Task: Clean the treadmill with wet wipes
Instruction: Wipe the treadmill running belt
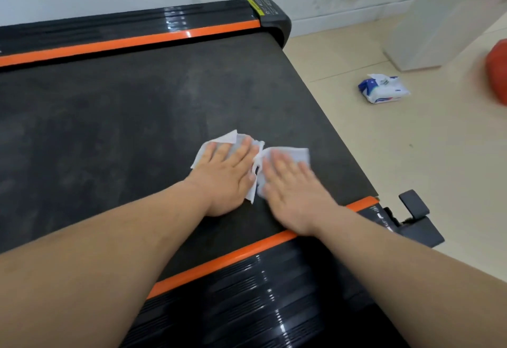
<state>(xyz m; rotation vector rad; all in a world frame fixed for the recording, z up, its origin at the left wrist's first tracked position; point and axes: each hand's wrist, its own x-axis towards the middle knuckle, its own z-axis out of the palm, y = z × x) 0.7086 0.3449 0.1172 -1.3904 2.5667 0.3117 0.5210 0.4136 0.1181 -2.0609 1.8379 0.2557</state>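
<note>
Left hand (pixel 223 176), right hand (pixel 295 187) side by side, frame centre. Each grip flat, fingers straight, pressing left wipe (pixel 216 140), right wipe (pixel 299 153) onto treadmill belt (pixel 123 117). Recommend even palm pressure, overlapping passes. Grey smudges upper centre likely need attention.
</note>
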